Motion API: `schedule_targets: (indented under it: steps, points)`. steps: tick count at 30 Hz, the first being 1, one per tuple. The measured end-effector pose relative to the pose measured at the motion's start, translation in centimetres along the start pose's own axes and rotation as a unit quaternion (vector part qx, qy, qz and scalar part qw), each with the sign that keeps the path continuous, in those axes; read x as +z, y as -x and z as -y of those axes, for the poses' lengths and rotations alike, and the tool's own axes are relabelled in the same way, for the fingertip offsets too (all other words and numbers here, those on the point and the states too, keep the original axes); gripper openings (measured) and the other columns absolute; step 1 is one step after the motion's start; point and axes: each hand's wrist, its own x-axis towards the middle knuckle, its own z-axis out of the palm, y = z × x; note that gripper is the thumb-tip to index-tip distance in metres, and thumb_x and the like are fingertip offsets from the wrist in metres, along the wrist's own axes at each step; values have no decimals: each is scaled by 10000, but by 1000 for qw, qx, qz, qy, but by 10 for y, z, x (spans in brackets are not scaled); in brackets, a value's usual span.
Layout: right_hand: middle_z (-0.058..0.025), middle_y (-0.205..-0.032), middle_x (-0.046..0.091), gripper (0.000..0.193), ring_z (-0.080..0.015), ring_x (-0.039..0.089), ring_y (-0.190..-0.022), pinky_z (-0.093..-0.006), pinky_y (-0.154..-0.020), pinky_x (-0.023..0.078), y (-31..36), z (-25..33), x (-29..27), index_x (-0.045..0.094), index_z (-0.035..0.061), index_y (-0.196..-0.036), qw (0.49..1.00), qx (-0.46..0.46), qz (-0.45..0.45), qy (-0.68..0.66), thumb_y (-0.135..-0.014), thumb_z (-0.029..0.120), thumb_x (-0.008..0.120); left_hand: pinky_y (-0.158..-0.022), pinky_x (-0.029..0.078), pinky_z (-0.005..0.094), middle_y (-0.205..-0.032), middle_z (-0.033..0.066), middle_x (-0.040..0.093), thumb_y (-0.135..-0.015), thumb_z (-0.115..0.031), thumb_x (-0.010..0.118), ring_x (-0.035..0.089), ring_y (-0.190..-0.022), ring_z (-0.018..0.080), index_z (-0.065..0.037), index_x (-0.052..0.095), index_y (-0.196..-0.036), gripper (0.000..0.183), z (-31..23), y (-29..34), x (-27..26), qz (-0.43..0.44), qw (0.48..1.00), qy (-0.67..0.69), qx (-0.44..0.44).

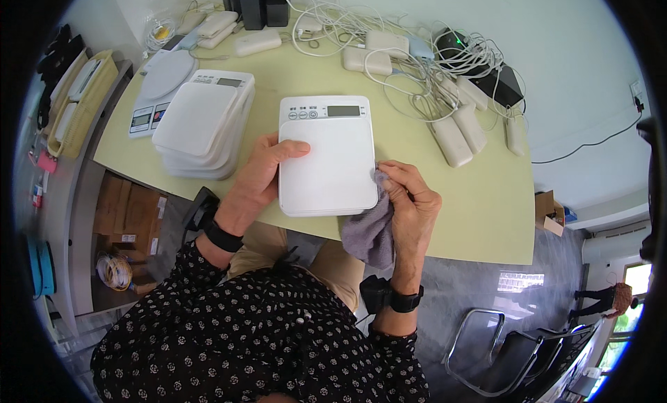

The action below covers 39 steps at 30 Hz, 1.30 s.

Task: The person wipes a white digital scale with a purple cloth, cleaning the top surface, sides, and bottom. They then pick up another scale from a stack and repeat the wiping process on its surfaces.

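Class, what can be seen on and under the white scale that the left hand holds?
The left hand rests its thumb on the white scale. A grey cloth, held by the right hand, shows past its lower right corner. Whatever lies directly underneath is covered.

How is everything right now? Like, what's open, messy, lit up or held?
Front scale: held in left hand, screen looks blank
Grey-purple cloth: bunched, held in right hand
Rectangular scales at left: stacked
White cables: tangled
Green light: lit
Cardboard box: open
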Motion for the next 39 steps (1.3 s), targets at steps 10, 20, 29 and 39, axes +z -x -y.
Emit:
schedule_targets:
  steps: [10, 20, 29, 39]
  points:
    - [-96, -1063, 691, 205, -184, 640, -961, -264, -863, 496, 11, 4, 16, 692, -23, -1102, 1000, -21, -21, 3, -924, -80, 608, -743, 621, 305, -1033, 152, 718, -920, -153, 684, 727, -850, 191, 94, 635, -1161, 349, 5, 3, -9, -8, 999, 23, 20]
    - [-113, -1123, 655, 283, -203, 620, -1002, -283, -862, 499, 51, 10, 21, 705, 14, -1196, 995, -63, -69, 31, -927, -61, 660, -702, 617, 297, -992, 118, 716, -927, -89, 672, 705, -787, 169, 82, 655, -1106, 248, 13, 0, -10, -47, 995, 84, 33]
    - [-83, -1023, 675, 189, -177, 630, -912, -249, -815, 493, 27, 4, 6, 727, -14, -1068, 999, -7, -28, -26, -908, -88, 657, -791, 609, 324, -1068, 145, 722, -866, -70, 700, 718, -864, 195, 93, 634, -1209, 385, 3, 5, -1, 28, 999, -2, 27]
    - [-91, -964, 677, 116, -184, 619, -853, -266, -787, 498, -8, 3, 12, 679, -35, -987, 998, -44, -41, 0, -900, -99, 637, -775, 621, 321, -1063, 162, 732, -872, -112, 699, 736, -855, 205, 99, 641, -1213, 405, 1, 3, -4, 43, 998, -37, 2]
